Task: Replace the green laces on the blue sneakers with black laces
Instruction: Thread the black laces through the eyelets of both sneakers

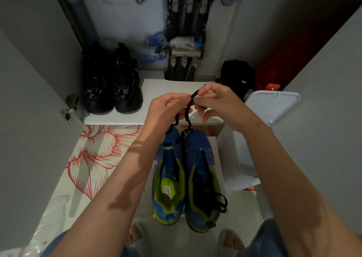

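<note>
Our left hand [166, 108] and right hand [217, 102] both pinch the black fabric lace [188, 110], which hangs nearward to the toes of the blue-and-lime mesh sneakers [197, 153].

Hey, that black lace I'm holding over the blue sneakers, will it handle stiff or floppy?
Probably floppy: the black lace droops in kinked strands below the left hand and right hand. Likely very light, since a pinch alone carries it. Released, it would probably drop onto the blue sneakers.
</note>
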Motion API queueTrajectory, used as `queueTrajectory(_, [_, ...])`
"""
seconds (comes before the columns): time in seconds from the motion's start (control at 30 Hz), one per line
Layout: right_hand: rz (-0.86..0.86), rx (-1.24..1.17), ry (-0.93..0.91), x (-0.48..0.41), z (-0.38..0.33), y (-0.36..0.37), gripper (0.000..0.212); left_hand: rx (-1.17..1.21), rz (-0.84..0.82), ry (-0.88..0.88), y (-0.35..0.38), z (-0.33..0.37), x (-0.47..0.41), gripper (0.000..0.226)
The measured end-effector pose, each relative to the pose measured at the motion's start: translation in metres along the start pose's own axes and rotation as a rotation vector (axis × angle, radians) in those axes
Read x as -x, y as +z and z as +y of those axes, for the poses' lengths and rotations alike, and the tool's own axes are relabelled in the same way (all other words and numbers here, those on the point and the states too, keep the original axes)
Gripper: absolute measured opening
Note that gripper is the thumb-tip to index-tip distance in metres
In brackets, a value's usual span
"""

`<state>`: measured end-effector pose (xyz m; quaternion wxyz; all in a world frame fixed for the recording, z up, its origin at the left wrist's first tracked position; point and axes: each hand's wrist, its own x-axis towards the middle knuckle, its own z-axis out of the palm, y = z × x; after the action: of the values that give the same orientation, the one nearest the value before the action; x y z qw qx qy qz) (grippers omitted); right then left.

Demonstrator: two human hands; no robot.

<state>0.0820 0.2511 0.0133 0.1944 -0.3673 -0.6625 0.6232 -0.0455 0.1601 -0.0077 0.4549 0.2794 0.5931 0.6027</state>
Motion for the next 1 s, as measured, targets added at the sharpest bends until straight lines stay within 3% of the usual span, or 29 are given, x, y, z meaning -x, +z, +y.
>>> queueTrajectory(0.47, [0.128, -0.211, -0.083, -0.003, 0.01, -0.008, 0.01, -0.012, -0.044, 0.03, -0.002, 0.001, -0.002, 0.012])
queueTrajectory(0.73, [0.2, -0.292, -0.075, -0.001, 0.006, -0.002, 0.039, -0.123, -0.044, 0.086, 0.0, 0.004, 0.001, 0.009])
queueTrajectory(1.0, [0.226, -0.209, -0.138, -0.004, 0.007, 0.002, 0.023, -0.11, 0.0, 0.039, 0.003, 0.004, 0.0, 0.006])
